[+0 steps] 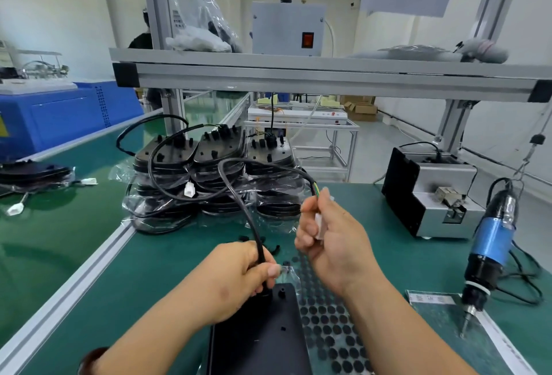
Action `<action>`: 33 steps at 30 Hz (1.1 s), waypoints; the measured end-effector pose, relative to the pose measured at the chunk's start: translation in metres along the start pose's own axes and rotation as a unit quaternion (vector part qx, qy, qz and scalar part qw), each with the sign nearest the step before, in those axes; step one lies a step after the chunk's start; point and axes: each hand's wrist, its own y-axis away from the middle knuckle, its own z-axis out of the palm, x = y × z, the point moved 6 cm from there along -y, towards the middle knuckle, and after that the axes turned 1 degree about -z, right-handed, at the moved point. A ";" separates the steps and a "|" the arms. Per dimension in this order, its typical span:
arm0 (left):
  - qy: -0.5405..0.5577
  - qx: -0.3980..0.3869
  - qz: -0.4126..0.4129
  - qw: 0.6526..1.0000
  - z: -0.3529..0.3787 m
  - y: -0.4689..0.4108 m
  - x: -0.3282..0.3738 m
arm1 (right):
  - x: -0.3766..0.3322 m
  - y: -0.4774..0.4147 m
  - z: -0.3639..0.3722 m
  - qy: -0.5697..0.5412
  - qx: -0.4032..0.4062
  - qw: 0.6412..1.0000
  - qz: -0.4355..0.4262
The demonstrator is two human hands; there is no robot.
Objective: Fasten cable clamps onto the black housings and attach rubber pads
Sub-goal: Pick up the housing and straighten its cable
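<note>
Pinching the black cable [242,205] close to where it meets the black housing [263,335]: left grip [251,270], fingers and thumb curled round it. Right grip [327,234] closed on the white plug [319,226] at the cable's free end, raised above the bench [143,279]. Cable loops up between the two. Judged light, limp but springy; likely to twist back unless held near the spot to be clamped. Housing lies flat at the near edge of the bench. Looks like rigid, smooth plastic; may slide, so steady it by an edge. Sheet of rubber pads [328,330] just beside it on the right. Pads small, probably sticky-backed, best peeled by the rim. Screwdriver [490,250] tip-down, well to the right. Stack of housings [215,171] behind.
</note>
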 end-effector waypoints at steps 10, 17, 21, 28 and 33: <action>-0.267 0.199 0.159 0.929 -0.114 0.026 0.087 | -0.032 0.003 0.001 0.238 -0.046 0.968 -0.059; -0.374 0.036 0.260 0.890 -0.048 -0.026 0.098 | -0.039 0.007 0.017 0.285 -0.119 0.942 -0.134; -0.393 0.086 0.338 0.851 -0.054 -0.024 0.090 | -0.042 0.007 0.015 0.367 -0.126 0.910 -0.144; -0.415 0.131 0.143 0.889 -0.078 -0.014 0.052 | -0.010 -0.012 0.011 0.295 -0.071 0.952 -0.040; -0.308 -0.031 0.063 0.949 -0.022 0.043 0.006 | 0.013 -0.031 -0.002 0.312 -0.059 0.948 0.016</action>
